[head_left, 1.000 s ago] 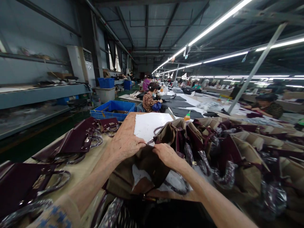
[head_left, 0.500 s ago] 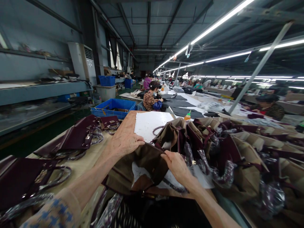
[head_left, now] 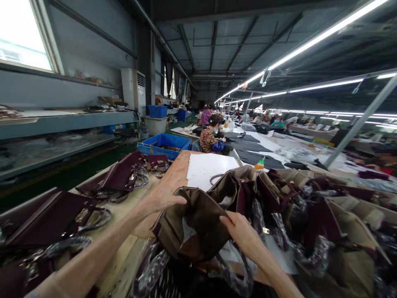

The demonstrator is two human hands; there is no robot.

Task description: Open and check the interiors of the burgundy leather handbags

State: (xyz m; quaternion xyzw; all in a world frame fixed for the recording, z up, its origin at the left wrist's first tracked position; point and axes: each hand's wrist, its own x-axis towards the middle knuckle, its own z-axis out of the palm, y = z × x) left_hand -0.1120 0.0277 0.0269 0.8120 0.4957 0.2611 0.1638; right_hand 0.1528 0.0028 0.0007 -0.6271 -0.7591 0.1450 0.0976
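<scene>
An open bag with a brown lining and dark red edges stands right in front of me, its mouth facing up. Plastic-wrapped handles hang at its near side. My right hand pinches the bag's right rim between thumb and fingers. At the bag's upper left, my left hand is apart from the rim, thumb and fingers spread, holding nothing. Inside the bag a pale patch shows.
Dark red bags lie on the table to the left. Many open bags crowd the right. Ahead are a white sheet, a blue crate, a glue bottle and a seated person.
My left hand has let go of the bag's rim and moved left. The bag mouth has opened wider. My right hand still holds its edge, and the view has turned left.
</scene>
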